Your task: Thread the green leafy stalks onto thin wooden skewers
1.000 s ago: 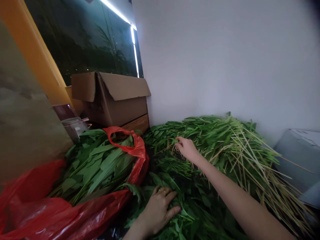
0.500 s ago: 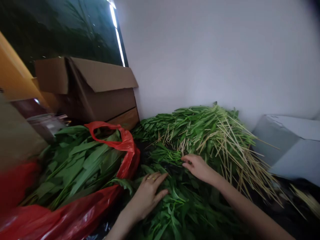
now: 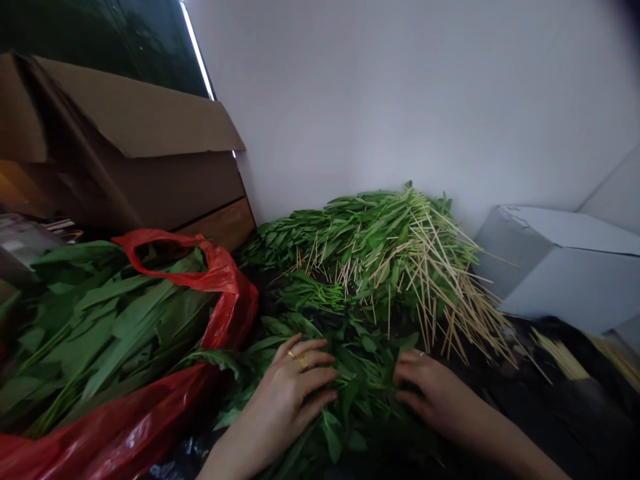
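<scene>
Loose leafy greens [image 3: 357, 373] lie in a pile in front of me. My left hand [image 3: 295, 383], wearing gold-coloured rings, rests on the left side of this pile with its fingers stretched out. At the right side, my right hand [image 3: 425, 380] has its fingers curled around some of the leafy stems; its fingertips are partly hidden among the leaves. Just beyond the hands lies a small bunch of thin green stems [image 3: 320, 293]. Farther back, a large heap of greens [image 3: 360, 220] leans against the wall, with many thin pale sticks [image 3: 440, 280] sticking out toward the right.
On the left, a red plastic bag [image 3: 233, 293] holds broad-leaved greens [image 3: 125, 320]. Behind it stands an open cardboard box [image 3: 170, 173]. A white box [image 3: 565, 267] is at the right, with more pale sticks [image 3: 560, 350] before it. A pale wall [image 3: 375, 100] closes off the back.
My right hand has moved from the small bunch of stems down and right to the near pile. My left hand stays on the leaves. The view has shifted right.
</scene>
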`<state>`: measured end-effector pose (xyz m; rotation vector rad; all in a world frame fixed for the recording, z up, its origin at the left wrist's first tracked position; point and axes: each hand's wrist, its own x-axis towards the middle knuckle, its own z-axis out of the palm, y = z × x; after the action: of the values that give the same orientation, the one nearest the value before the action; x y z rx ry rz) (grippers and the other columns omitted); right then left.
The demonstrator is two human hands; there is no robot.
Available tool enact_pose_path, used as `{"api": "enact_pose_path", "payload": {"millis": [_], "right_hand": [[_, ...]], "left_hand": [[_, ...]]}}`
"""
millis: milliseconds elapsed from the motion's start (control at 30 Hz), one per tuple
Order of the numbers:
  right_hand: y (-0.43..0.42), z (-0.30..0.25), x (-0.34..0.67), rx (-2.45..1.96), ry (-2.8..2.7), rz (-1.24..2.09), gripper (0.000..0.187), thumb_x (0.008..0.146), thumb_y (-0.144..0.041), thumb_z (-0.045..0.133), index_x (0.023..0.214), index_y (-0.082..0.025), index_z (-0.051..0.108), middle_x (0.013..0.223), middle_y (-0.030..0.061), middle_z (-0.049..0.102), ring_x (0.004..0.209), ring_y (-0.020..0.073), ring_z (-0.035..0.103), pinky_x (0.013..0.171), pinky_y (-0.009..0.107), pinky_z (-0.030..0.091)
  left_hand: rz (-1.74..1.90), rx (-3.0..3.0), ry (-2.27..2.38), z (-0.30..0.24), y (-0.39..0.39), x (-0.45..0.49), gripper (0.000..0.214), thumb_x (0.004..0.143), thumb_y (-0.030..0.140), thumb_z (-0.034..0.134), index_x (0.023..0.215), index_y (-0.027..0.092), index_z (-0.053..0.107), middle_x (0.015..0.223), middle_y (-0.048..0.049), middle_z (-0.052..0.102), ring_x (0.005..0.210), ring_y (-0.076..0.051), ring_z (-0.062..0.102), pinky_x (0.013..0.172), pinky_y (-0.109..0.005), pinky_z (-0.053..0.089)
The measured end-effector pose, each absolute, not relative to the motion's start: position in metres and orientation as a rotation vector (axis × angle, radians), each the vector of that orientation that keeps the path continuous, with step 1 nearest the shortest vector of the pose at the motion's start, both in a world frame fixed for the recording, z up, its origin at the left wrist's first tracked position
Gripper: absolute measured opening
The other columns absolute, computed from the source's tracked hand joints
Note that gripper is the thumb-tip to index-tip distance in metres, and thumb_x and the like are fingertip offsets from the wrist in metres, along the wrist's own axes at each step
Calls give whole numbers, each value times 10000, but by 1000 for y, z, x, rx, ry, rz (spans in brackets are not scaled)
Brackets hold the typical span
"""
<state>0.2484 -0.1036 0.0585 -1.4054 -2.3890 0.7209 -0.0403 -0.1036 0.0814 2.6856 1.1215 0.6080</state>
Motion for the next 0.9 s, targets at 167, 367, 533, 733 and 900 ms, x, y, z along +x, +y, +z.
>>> {"api": "enact_pose_path", "payload": {"millis": [167,367,533,733,900], "right_hand": [[-99,85,245,-1411,-2102,683,128,889,-314,522,865,-227,612,868,26,651,783,180,604,715,299,466],[-81,116,236,-1242,-1632,965,188,835,-414,589,879,-237,636,714,-9,655,673,158,627,620,251,494],[-64,118,224,-1149,-1542,1151,215,794,-403,671,910,-223,665,714,-4,663,684,149,621,640,241,496],[-53,124,212,-1073,-1534,1148,224,850,-441,609,839,-218,627,670,-19,623,652,131,580,634,232,463],[-52,128,209,-1178,-1563,1005,303,882,-485,556,743,-218,585,595,-33,586,582,114,518,562,217,401]], "left_hand": [[808,2604,1212,83,-100,-56,235,910,264,571,1131,263,650,1103,-44,699,1145,-227,583,1006,-423,445],[1170,2335,1486,94,-91,-77,207,902,257,577,1074,237,690,1002,-40,728,956,-197,663,866,-319,514],[1387,2092,1559,109,-89,-77,166,895,263,582,985,211,711,901,-32,718,814,-158,664,765,-258,513],[1418,2018,1440,118,-89,-60,155,896,251,576,947,201,714,874,-35,687,824,-152,638,751,-244,489],[1366,2027,1317,114,-90,-39,156,831,290,664,952,201,710,913,-48,680,865,-176,630,775,-262,478]]}}
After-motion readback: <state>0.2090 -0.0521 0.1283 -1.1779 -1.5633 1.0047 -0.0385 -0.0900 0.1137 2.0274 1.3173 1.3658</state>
